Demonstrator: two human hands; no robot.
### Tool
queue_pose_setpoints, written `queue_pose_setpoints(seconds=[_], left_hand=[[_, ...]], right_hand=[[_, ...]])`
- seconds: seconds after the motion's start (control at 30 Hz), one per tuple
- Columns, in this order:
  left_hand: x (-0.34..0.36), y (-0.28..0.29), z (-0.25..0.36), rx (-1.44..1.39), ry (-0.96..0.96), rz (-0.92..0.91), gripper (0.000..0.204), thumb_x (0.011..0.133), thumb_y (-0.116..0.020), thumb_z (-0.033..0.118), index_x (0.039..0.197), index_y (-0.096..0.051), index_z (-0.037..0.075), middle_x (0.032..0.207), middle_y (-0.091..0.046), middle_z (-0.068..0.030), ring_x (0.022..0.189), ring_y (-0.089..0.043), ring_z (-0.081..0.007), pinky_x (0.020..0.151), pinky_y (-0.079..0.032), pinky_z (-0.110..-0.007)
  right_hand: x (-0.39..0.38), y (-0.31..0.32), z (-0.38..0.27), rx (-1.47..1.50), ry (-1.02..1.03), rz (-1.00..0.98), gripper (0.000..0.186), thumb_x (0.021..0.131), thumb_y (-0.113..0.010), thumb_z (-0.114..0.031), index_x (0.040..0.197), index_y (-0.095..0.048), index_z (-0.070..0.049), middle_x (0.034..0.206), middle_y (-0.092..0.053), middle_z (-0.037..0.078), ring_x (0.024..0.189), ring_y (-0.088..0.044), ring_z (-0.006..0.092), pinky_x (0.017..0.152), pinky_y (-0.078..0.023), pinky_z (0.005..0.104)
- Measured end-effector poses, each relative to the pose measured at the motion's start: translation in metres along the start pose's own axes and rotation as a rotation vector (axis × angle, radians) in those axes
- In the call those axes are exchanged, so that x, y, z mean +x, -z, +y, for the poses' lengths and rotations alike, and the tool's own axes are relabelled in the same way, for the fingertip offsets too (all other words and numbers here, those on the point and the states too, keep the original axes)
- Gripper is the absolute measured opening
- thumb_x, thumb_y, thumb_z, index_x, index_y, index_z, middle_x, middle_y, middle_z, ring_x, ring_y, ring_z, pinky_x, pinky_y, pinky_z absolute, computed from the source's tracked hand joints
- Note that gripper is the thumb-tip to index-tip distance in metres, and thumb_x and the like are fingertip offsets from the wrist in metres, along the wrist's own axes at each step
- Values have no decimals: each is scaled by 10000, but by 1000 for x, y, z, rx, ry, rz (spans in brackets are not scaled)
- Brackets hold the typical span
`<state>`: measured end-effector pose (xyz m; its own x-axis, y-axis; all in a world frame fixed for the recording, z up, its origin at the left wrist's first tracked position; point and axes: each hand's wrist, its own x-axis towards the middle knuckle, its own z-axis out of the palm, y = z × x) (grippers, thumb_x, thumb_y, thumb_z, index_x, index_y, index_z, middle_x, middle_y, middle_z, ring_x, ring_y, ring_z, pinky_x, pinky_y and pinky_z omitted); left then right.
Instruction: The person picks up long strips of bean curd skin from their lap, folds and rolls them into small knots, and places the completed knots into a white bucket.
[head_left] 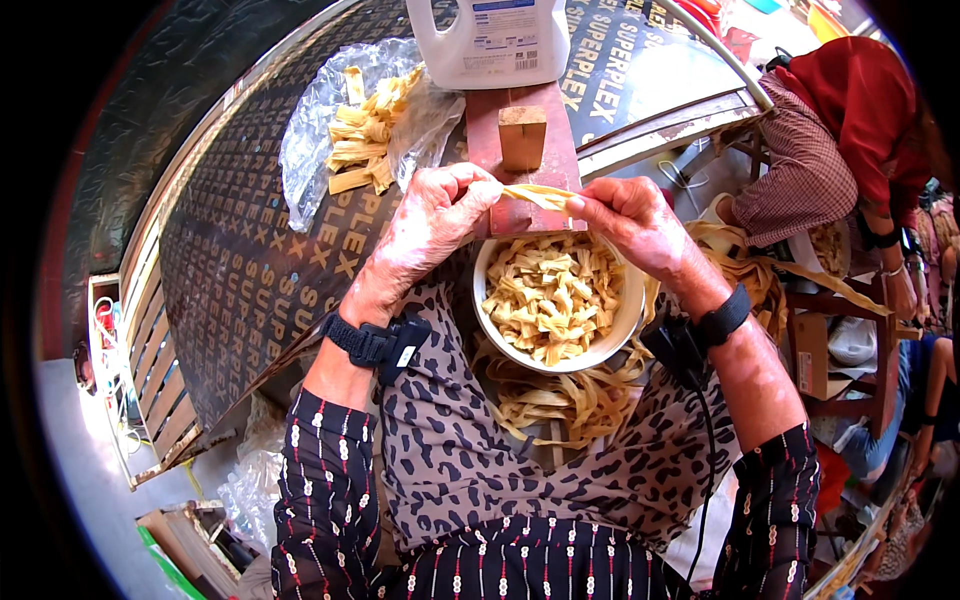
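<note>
A pale yellow, flat fibre strip [540,196] is stretched between my two hands, just in front of an upright wooden peg [522,138]. My left hand [440,215] pinches one end, and my right hand [637,222] grips the other between thumb and fingers. The peg stands on a reddish-brown board [490,125]. Below my hands, a round white bowl [487,325] is filled with short knotted pieces of the same yellow strip [550,295]. Long loose strips [570,405] lie beneath the bowl, between my knees.
A plastic bag [310,130] holding folded yellow pieces [368,135] lies on a dark printed panel [240,240]. A white jug [495,45] stands at the board's far end. More long strips [760,280] hang at right. Another person in a red top [850,105] sits at far right.
</note>
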<state>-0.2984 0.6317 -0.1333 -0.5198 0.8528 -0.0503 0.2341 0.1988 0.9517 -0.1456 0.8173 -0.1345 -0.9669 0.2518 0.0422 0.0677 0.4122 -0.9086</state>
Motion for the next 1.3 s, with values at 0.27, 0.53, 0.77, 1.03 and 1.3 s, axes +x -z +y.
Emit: queue_pose_setpoints(seconds=[0.27, 0.53, 0.77, 1.03, 1.3], left_hand=[[4, -21, -2, 165, -92, 151, 201, 889, -569, 167, 857, -618, -26, 712, -551, 33, 637, -459, -38, 562, -392, -208], [-38, -30, 4, 289, 22, 78, 252, 925, -540, 218, 878, -616, -17, 662, -514, 27, 608, -440, -51, 546, -387, -222], [-93, -42, -3, 623, -206, -66, 546, 905, -539, 226, 1371, -330, 34, 1330, -410, -181, 1242, -368, -329, 1042, -282, -399], [-163, -67, 38, 305, -250, -351, 476, 911, -520, 192, 1308, -393, -38, 1303, -441, -223, 1229, -423, -325, 1037, -330, -387], [-195, -73, 26, 129, -276, -426, 130, 841, -555, 13, 965, -550, -25, 772, -528, -127, 689, -539, -287, 607, -431, -375]], right_hand=[[-2, 0, 13, -11, -18, 2, 255, 871, -592, -195, 813, -629, 51, 551, -499, 92, 513, -434, 105, 479, -375, 304], [-65, -5, 6, -67, -114, 62, 292, 897, -581, -220, 762, -615, 37, 504, -482, 31, 461, -411, 87, 418, -340, 294], [-134, -30, -2, -53, -34, 55, 225, 891, -577, -126, 716, -556, 13, 524, -505, 100, 437, -491, 165, 417, -375, 328], [-186, -67, -37, 83, -37, -126, 121, 891, -548, -89, 802, -545, -7, 549, -488, 154, 454, -500, 292, 430, -370, 389], [-203, -76, -54, 107, -39, -361, 185, 911, -524, -182, 845, -527, -10, 624, -520, 179, 581, -540, 369, 516, -411, 423]])
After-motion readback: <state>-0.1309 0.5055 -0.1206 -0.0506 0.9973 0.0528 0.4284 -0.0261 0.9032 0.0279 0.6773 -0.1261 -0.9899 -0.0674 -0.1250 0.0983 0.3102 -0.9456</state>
